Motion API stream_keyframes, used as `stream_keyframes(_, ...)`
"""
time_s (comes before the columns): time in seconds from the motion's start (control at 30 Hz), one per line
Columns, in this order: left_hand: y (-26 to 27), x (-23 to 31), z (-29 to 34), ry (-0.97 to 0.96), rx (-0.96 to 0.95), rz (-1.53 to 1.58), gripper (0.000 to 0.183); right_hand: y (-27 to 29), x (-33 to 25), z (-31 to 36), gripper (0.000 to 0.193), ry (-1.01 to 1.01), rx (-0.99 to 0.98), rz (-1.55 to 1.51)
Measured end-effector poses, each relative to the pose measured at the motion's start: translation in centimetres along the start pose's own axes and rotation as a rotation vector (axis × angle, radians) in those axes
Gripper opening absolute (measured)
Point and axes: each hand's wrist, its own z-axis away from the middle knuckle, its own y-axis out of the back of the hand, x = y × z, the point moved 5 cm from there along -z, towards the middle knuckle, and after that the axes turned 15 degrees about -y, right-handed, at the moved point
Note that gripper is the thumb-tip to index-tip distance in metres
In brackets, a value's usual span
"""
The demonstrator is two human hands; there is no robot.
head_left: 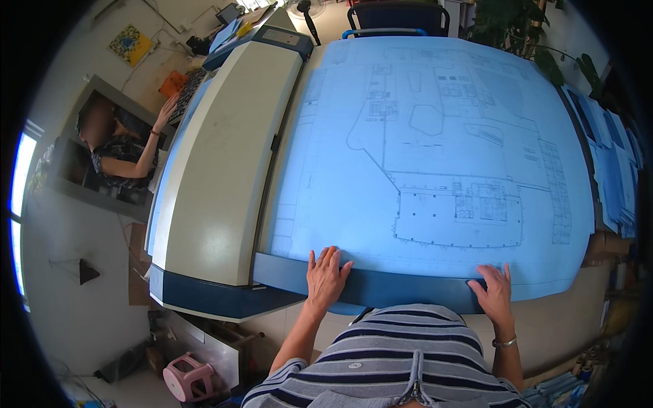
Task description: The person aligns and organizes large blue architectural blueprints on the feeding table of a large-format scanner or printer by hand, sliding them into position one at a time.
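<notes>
The drawing sheet (435, 160) is lying beside the beige machine (224, 163). Near its lower edge, the left hand (326, 277) and right hand (495, 292) are resting by the blue bar (408, 285) — fingers loosely parted, pinching nothing — light, even pressure probably serving best.

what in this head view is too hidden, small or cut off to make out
- Fine marks on the large sheet: too small in the head view.
- Palm of the left hand: head view, hidden by the back of the hand.
- Underside of the right hand: head view, hidden by the hand itself.
- Lower part of the chair: head view, hidden behind the sheet.
</notes>
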Motion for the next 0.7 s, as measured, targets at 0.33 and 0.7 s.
stream_keyframes(0.33, -0.05, -0.23, 0.11, -0.016, 0.028, -0.041, 0.042, -0.15, -0.19, -0.09, 0.043, 0.020, -0.003, -0.014)
stream_keyframes(0.7, 0.48, -0.44, -0.05, 0.050, -0.029, -0.004, 0.042, 0.34, -0.66, -0.39, 0.042, 0.026, -0.010, -0.036)
